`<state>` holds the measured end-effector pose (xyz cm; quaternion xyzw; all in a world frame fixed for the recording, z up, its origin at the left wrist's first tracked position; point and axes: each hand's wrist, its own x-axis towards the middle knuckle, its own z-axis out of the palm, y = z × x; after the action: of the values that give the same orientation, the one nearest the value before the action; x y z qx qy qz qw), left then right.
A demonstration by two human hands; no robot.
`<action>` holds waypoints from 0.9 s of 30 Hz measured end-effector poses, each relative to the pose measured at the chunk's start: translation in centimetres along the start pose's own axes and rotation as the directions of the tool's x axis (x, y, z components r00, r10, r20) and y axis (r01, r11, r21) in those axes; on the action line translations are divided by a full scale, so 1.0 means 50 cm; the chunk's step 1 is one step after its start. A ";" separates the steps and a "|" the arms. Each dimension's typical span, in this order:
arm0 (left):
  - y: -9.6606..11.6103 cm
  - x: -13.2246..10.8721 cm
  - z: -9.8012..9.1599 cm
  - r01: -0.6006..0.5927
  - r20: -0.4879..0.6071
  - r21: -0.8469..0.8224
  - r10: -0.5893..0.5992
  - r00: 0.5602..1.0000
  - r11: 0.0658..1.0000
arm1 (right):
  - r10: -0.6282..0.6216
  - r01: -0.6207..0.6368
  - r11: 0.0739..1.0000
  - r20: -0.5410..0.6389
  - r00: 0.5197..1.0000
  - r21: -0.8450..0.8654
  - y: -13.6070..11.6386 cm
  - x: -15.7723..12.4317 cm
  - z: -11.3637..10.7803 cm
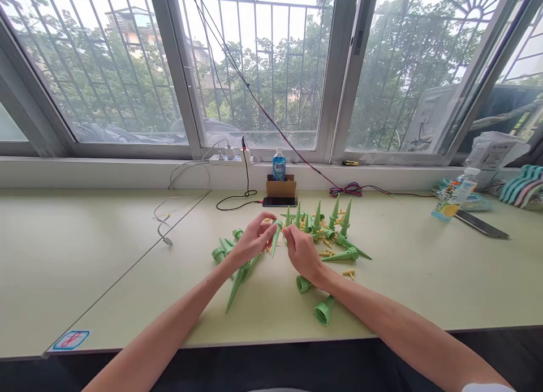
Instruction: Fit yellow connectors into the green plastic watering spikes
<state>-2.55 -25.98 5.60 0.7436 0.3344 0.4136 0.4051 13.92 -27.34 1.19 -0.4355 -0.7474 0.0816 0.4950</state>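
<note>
My left hand (253,240) is closed around the wide end of a green plastic spike (275,240), whose tip slants down. Beside that spike, my right hand (304,253) is pinched shut; what sits between its fingertips is hidden. Several more green spikes (235,288) lie in a heap below my left hand. Beyond my right hand, other green spikes (346,219) stand upright on their wide ends, with small yellow T-shaped pieces (349,273) scattered among them. A green spike with an open threaded end (323,313) lies near my right forearm.
Behind the work stand a blue-labelled bottle (279,166) in a cardboard box (281,186) and a dark phone (280,202) on a cable. At the right are a drink bottle (456,195), another phone (481,224) and hangers (522,186). A white cable (164,233) lies left on the table (106,239).
</note>
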 end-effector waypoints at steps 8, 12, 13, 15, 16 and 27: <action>-0.027 0.003 0.001 -0.117 0.024 0.172 0.115 0.993 0.978 | 0.030 -0.030 1.000 -0.017 0.999 0.003 0.004 0.002 -0.001; -0.024 0.002 -0.001 -0.141 0.028 0.239 0.139 0.990 0.961 | 0.049 -0.049 0.999 -0.012 0.999 0.005 0.006 0.002 0.001; -0.023 0.001 -0.001 -0.142 0.032 0.253 0.139 0.990 0.957 | 0.054 -0.054 0.999 -0.010 0.999 0.009 0.007 0.002 0.001; -0.020 0.000 -0.001 -0.147 0.045 0.276 0.140 0.989 0.950 | 0.061 -0.061 0.998 -0.007 0.998 0.021 0.007 0.002 0.001; -0.020 -0.001 -0.001 -0.150 0.053 0.286 0.141 0.989 0.946 | 0.063 -0.063 0.998 -0.005 0.998 0.028 0.008 0.002 0.001; -0.026 0.001 0.003 -0.174 0.045 0.393 0.170 0.984 0.903 | 0.107 -0.108 0.993 0.017 0.994 0.041 0.004 0.002 -0.002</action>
<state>-2.62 -25.40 4.41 0.8387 0.3421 0.3679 0.2102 14.11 -27.19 1.20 -0.4642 -0.7245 0.1270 0.4935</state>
